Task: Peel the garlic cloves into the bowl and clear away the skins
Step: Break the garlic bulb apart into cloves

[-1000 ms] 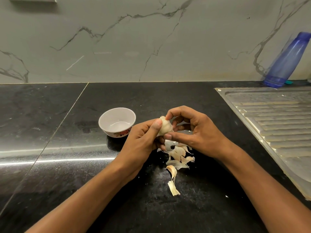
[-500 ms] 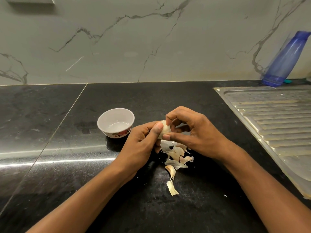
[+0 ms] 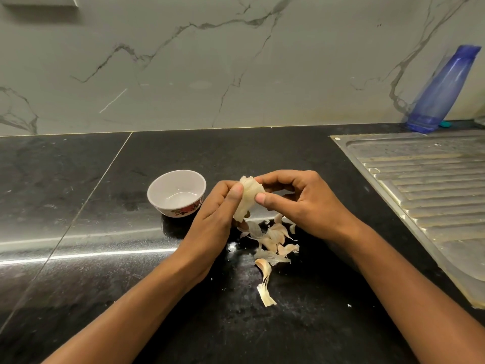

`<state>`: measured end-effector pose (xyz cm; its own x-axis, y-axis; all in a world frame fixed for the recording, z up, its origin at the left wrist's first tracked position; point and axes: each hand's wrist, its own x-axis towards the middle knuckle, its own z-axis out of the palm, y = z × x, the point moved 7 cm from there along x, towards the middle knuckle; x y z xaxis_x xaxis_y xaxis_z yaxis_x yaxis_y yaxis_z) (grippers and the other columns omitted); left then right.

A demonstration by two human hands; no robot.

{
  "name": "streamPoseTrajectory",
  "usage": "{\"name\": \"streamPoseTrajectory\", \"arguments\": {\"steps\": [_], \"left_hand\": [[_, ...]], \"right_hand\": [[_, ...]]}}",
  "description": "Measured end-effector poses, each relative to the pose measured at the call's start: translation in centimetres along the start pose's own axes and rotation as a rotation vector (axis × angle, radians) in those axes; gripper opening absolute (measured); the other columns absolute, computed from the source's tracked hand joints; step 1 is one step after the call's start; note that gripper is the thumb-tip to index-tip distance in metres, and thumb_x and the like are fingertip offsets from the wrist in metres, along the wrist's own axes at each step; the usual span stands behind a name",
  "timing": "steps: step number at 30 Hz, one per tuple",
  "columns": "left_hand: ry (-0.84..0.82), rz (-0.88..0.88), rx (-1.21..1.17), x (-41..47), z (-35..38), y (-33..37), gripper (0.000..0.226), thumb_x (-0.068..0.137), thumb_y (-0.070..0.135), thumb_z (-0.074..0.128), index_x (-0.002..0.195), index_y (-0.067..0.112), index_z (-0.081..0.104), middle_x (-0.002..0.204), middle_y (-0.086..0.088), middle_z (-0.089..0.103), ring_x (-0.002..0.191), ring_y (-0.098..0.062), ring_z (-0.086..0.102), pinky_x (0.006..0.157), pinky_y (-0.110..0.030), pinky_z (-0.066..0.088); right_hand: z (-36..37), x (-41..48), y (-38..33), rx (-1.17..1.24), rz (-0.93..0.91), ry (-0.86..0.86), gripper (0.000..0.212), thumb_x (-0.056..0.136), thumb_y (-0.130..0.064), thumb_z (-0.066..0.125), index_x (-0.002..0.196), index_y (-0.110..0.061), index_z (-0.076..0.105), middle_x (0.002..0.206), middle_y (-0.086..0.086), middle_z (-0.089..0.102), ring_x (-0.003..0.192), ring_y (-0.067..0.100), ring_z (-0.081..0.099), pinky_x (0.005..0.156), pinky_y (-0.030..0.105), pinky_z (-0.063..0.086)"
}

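Our left hand (image 3: 214,222) and right hand (image 3: 301,203) both pinched the pale, papery garlic piece (image 3: 248,198) beside the small white floral-banded bowl (image 3: 181,212), seemingly still empty. Loose beige skins (image 3: 273,240) lay uncleared below.

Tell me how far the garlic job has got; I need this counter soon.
Started: loose skins lie on the counter, so some peeling is done, yet the bowl shows no cloves. In hand: the left hand and right hand both pinch the garlic above the skins. Left: getting peeled cloves into the bowl and clearing the skins.
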<state>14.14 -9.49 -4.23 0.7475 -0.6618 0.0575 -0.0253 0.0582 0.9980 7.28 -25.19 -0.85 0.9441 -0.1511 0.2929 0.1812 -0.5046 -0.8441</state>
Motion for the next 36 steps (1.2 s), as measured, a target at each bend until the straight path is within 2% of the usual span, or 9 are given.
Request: {"name": "streamPoseTrajectory", "arguments": {"steps": [7,10,13,18,24,27,30,34,36], "left_hand": [[-0.025,0.141,0.14,-0.1,-0.4,1.0,0.029,0.095,0.021,0.076,0.123,0.019,0.071,0.108,-0.003,0.079,0.102,-0.022,0.076,0.09,-0.044,0.062],[0.002,0.162,0.157,-0.3,-0.3,1.1,0.015,0.098,0.024,0.072,0.11,0.016,0.079,0.093,-0.007,0.08,0.086,-0.025,0.078,0.077,-0.04,0.064],[0.029,0.152,0.247,-0.1,-0.4,0.8,0.023,0.102,0.028,0.066,0.095,0.01,0.079,0.079,-0.009,0.077,0.068,-0.021,0.074,0.066,-0.031,0.06],[0.04,0.182,0.282,0.1,-0.5,0.8,0.037,0.109,0.029,0.053,0.092,0.007,0.077,0.077,-0.009,0.076,0.066,-0.03,0.073,0.064,-0.045,0.063],[0.139,0.122,0.185,0.2,-1.6,0.5,0.037,0.111,0.022,0.05,0.089,0.004,0.073,0.074,-0.011,0.072,0.063,-0.023,0.067,0.057,-0.032,0.055],[0.179,0.118,0.166,0.1,-2.0,0.7,0.039,0.111,0.024,0.051,0.085,0.004,0.073,0.072,-0.011,0.07,0.06,-0.023,0.065,0.053,-0.03,0.053],[0.123,0.195,0.336,-0.4,-1.4,1.4,0.034,0.106,0.025,0.061,0.08,0.013,0.078,0.068,-0.007,0.071,0.059,-0.021,0.065,0.053,-0.034,0.052],[-0.013,0.23,0.502,-1.1,-0.1,1.5,0.01,0.086,0.025,0.086,0.078,0.023,0.08,0.072,0.004,0.072,0.062,-0.022,0.063,0.057,-0.036,0.052],[0.01,0.235,0.505,-1.0,-0.4,1.6,0.02,0.076,0.024,0.095,0.084,0.023,0.077,0.079,0.004,0.071,0.065,-0.022,0.061,0.057,-0.031,0.051]], "right_hand": [[-0.1,0.1,0.2,0.122,0.036,0.017,0.032,0.094,-0.031,0.075,0.124,-0.021,0.077,0.112,-0.007,0.08,0.104,0.015,0.076,0.084,0.028,0.062],[0.2,0.1,0.2,0.185,0.059,-0.024,0.034,0.095,-0.03,0.071,0.128,-0.023,0.074,0.116,-0.006,0.079,0.106,0.016,0.076,0.082,0.026,0.062],[0.5,0.0,0.4,0.237,0.098,-0.097,0.038,0.098,-0.025,0.07,0.135,-0.021,0.069,0.12,-0.002,0.078,0.11,0.017,0.076,0.088,0.028,0.061],[0.1,0.0,0.4,0.286,0.13,-0.106,0.031,0.099,-0.019,0.069,0.131,-0.016,0.069,0.117,0.003,0.079,0.108,0.021,0.077,0.087,0.028,0.062],[-1.1,-0.5,1.1,0.265,0.181,-0.168,0.032,0.1,-0.012,0.067,0.132,-0.011,0.07,0.114,0.011,0.078,0.098,0.025,0.076,0.086,0.033,0.063],[-2.7,-0.3,1.3,0.351,0.203,-0.086,0.034,0.098,-0.018,0.07,0.13,-0.008,0.072,0.116,0.014,0.075,0.099,0.028,0.075,0.079,0.032,0.063],[-3.6,-0.2,1.2,0.389,0.194,-0.017,0.036,0.094,-0.02,0.073,0.129,-0.01,0.073,0.116,0.008,0.075,0.103,0.025,0.074,0.076,0.031,0.064],[-2.8,-0.3,1.0,0.293,0.164,-0.024,0.043,0.084,-0.021,0.077,0.126,-0.013,0.073,0.113,0.007,0.078,0.106,0.026,0.076,0.078,0.03,0.064],[-2.4,-0.3,1.0,0.27,0.156,-0.038,0.045,0.08,-0.019,0.082,0.124,-0.014,0.074,0.113,0.007,0.079,0.105,0.026,0.077,0.081,0.032,0.065]]}}
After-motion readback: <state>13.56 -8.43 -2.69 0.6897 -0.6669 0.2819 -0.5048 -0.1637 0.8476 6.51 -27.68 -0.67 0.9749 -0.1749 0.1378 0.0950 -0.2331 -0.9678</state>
